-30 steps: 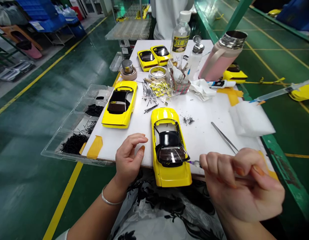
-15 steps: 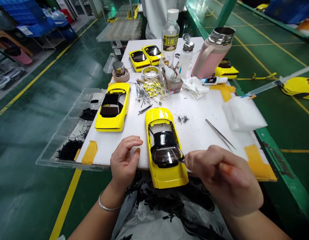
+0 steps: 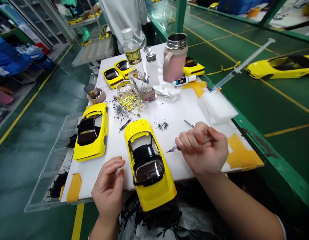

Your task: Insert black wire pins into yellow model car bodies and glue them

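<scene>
A yellow toy car body (image 3: 158,192) with a black roof and dark window lies at the table's front edge, its near end jutting over it. My left hand (image 3: 108,190) is just left of the car body, fingers loosely bent and apart, with nothing in it. To the right of the car, my right hand (image 3: 205,150) is wrapped round a thin syringe (image 3: 174,149) with a purple needle tip. That needle points left toward the car's side, apart from it. Tiny black pieces (image 3: 163,125) lie scattered beyond. Tweezers (image 3: 188,124) show partly behind my right hand.
Another yellow car body (image 3: 90,133) sits at the left by a clear tray (image 3: 41,180) of black parts. At the right, a larger syringe (image 3: 240,68) leans above a white foam block (image 3: 218,106). A pink flask (image 3: 175,56) and a bottle (image 3: 133,53) stand behind; a person (image 3: 124,16) is beyond.
My right hand has drawn the syringe back from the car's window edge and turned, so the needle now shows over the white tabletop. The whole view has swung right. My left hand stays beside the car.
</scene>
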`<state>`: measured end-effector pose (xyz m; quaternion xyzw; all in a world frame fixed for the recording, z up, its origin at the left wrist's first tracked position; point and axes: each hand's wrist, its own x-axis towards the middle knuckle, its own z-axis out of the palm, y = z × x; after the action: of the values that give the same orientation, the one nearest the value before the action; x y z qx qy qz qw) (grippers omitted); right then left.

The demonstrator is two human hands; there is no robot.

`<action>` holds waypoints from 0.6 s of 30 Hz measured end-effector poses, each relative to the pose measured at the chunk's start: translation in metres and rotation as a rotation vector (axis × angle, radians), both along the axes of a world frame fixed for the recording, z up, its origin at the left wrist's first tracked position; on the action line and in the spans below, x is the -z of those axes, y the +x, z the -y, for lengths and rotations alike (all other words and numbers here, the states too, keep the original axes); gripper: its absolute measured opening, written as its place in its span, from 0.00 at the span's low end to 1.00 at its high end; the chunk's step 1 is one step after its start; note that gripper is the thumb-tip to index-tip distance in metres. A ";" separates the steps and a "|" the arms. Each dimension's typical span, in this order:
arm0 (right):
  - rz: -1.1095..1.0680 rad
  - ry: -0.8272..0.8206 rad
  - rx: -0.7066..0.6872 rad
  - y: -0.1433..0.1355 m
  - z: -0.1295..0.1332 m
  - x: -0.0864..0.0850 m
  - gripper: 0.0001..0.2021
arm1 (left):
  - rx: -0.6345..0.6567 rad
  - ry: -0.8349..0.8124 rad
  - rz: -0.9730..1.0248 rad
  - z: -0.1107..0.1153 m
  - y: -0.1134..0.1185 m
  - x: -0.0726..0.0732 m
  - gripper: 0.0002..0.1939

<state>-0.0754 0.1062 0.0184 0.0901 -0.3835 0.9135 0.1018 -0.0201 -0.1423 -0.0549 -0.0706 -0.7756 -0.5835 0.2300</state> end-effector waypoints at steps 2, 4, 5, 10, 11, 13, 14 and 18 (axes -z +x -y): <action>-0.006 -0.018 -0.012 -0.001 0.001 0.005 0.19 | -0.015 -0.004 0.013 -0.001 0.000 -0.001 0.12; -0.007 -0.031 -0.023 -0.001 0.000 0.008 0.19 | -0.026 -0.008 0.021 -0.003 0.000 -0.002 0.11; -0.007 -0.037 -0.030 -0.001 -0.001 0.009 0.19 | -0.031 -0.013 0.023 -0.004 0.000 -0.003 0.11; -0.025 -0.059 -0.064 -0.002 -0.002 0.011 0.19 | -0.045 -0.042 0.029 -0.006 -0.001 -0.005 0.10; -0.027 -0.059 -0.068 -0.002 -0.001 0.011 0.18 | -0.047 -0.048 0.031 -0.006 -0.001 -0.005 0.10; -0.028 -0.058 -0.073 -0.002 -0.001 0.012 0.18 | -0.049 -0.059 0.037 -0.006 -0.001 -0.005 0.09; -0.032 -0.056 -0.075 -0.002 0.000 0.012 0.18 | -0.048 -0.062 0.041 -0.005 -0.001 -0.005 0.10; -0.044 -0.048 -0.074 -0.003 0.000 0.012 0.17 | -0.033 -0.061 0.037 -0.005 -0.001 -0.004 0.11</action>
<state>-0.0780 0.1062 0.0067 0.1219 -0.3555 0.9233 0.0787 -0.0207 -0.1371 -0.0505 -0.0539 -0.7983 -0.5569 0.2228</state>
